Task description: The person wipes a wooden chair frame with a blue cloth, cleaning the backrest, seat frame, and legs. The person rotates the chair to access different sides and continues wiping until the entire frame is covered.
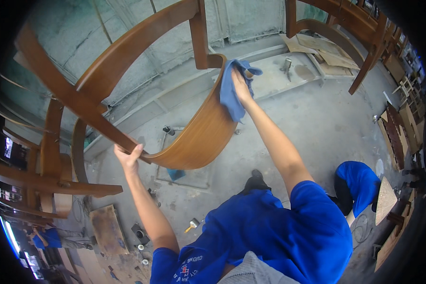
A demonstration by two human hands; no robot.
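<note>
A brown wooden chair frame point(201, 132) with a broad curved back panel hangs in front of me, tilted. My left hand point(128, 156) is closed round the lower end of one of its straight legs, beside the panel's near end. At the panel's far right end, my right hand point(242, 87) holds a blue cloth point(229, 100) against the wood. That hand's fingers lie over the cloth, and part of the cloth drapes down along the panel's outer face.
More wooden chair frames hang at the left point(57, 184) and upper right point(355, 23). On the floor lie a paintbrush point(192, 225) and a stained board point(109, 229). A person in blue point(359, 184) bends down at the right; another person point(52, 237) is at the far left.
</note>
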